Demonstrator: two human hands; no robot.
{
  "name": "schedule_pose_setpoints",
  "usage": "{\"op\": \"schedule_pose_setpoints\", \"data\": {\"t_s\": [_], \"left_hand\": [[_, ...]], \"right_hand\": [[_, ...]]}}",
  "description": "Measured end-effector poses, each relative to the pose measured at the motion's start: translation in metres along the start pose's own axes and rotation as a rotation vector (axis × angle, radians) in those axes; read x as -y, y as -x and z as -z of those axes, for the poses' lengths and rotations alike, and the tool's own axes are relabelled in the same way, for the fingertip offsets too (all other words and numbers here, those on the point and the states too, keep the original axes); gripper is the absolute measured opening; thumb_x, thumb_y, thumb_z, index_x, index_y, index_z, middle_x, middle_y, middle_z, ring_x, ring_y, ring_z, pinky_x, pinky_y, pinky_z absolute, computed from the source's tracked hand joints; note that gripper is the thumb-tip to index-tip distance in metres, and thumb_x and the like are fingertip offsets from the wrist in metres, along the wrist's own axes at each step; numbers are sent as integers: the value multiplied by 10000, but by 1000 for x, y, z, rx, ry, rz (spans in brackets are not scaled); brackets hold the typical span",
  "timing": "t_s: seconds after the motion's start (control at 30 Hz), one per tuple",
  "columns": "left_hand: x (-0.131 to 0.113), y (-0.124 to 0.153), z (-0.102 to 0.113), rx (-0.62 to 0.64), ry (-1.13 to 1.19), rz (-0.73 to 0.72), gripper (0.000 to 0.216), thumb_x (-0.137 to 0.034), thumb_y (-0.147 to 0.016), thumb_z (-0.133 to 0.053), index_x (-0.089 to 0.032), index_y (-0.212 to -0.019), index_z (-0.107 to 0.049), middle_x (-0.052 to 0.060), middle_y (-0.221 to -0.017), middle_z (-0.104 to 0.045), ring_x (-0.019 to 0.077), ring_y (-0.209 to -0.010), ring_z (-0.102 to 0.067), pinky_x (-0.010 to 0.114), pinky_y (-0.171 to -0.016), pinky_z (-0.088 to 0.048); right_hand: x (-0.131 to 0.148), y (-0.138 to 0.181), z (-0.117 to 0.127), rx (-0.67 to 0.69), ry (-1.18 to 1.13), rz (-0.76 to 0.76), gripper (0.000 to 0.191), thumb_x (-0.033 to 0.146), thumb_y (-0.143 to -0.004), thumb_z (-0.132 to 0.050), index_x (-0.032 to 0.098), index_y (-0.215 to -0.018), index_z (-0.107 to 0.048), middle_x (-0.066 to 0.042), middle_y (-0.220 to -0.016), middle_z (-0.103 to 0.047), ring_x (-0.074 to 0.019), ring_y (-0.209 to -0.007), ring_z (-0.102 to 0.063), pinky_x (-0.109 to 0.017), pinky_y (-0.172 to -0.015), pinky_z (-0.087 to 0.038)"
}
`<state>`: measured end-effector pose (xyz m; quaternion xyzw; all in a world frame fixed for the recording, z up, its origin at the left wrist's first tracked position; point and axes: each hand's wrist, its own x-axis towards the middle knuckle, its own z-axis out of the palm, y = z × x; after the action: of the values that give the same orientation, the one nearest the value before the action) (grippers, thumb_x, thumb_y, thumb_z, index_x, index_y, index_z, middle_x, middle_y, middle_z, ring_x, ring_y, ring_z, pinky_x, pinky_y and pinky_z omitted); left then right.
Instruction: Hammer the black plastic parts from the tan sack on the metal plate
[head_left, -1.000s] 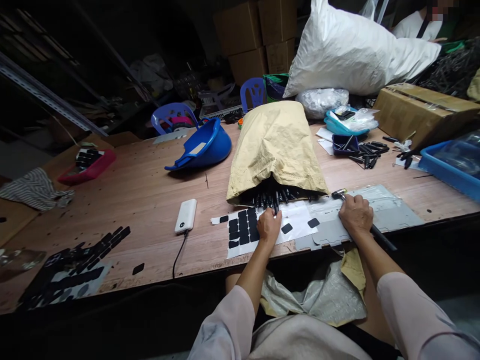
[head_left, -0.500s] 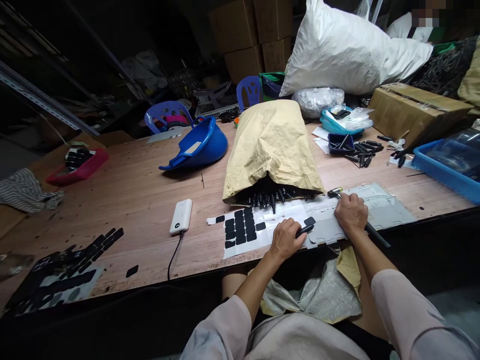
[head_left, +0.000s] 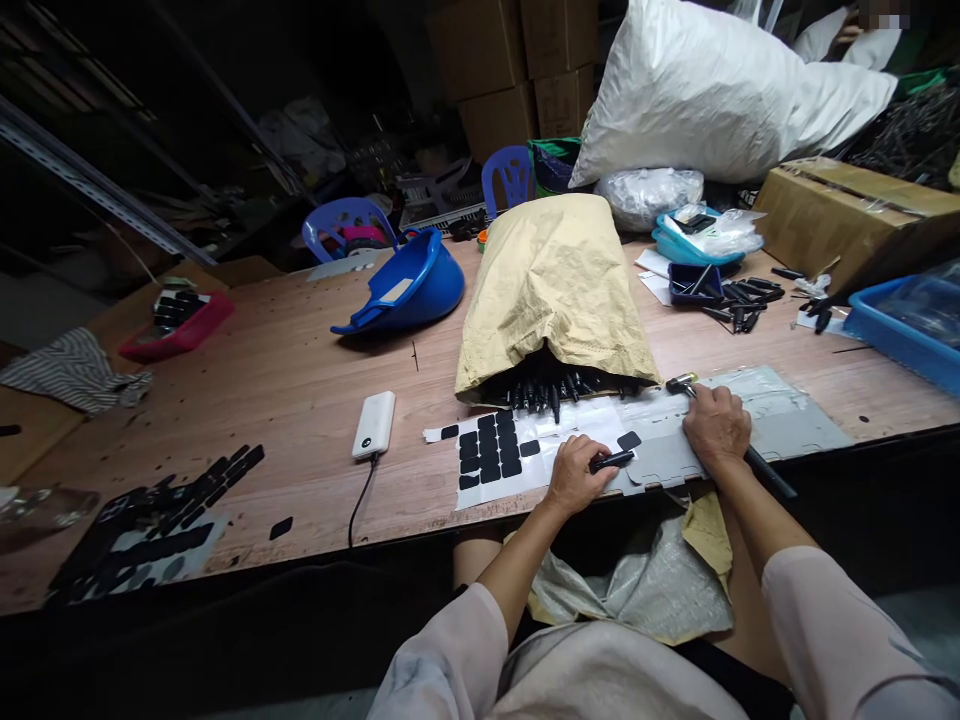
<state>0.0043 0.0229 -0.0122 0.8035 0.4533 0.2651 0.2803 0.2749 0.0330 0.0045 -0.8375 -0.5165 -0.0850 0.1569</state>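
My left hand is closed on a slim black pen-like part, which points right over the near edge of a grey board. My right hand is wrapped round a hammer; its metal head lies toward the back of the board, and its dark handle sticks out toward the table's front edge. A black rounded patch lies just beyond the held part. Left of my left hand is a white sheet with rows of black patches. Behind it, a yellowish paper sack opens toward me, full of black parts.
A white power bank with a cable lies left of the sheet. Further back sits a blue scoop-like basin. At the right are a small dark tray, loose black parts, a cardboard box and a blue tray.
The whole view has shifted slightly, so things appear a little further right. Both hands keep their holds, and the black part and hammer stay nearly in place on the board.
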Motion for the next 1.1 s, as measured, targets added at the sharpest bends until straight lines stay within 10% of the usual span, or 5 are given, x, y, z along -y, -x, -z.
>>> {"op": "schedule_pose_setpoints", "data": {"t_s": [0.2, 0.43, 1.1], "left_hand": [[2, -3, -1, -1, 7, -30, 223, -272, -801, -926, -249, -1000, -829, 32, -891, -703, 241, -929, -647, 383, -905, -507], [-1, -3, -1, 7, 36, 4, 184, -225, -777, -922, -240, -936, -831, 33, -895, -737, 248, -942, -670, 393, -926, -508], [-3, -4, 2, 38, 22, 33, 154, -260, -815, -885, -261, -960, -831, 33, -927, -741, 256, -983, -665, 401, -942, -509]], "right_hand": [[2, 7, 15, -113, -297, 29, 384, 285, -999, -514, 178, -1286, -746, -143, -1073, -684, -271, -956, -591, -390, -804, -467], [32, 89, 46, -98, -722, 287, 305, 348, -1060, -541, 222, -1258, -736, -99, -1094, -769, -237, -1000, -721, -371, -888, -582], [52, 136, 73, -70, -669, 455, 354, 262, -1087, -533, 260, -1398, -704, -77, -1039, -773, -213, -929, -737, -349, -864, -612]]}}
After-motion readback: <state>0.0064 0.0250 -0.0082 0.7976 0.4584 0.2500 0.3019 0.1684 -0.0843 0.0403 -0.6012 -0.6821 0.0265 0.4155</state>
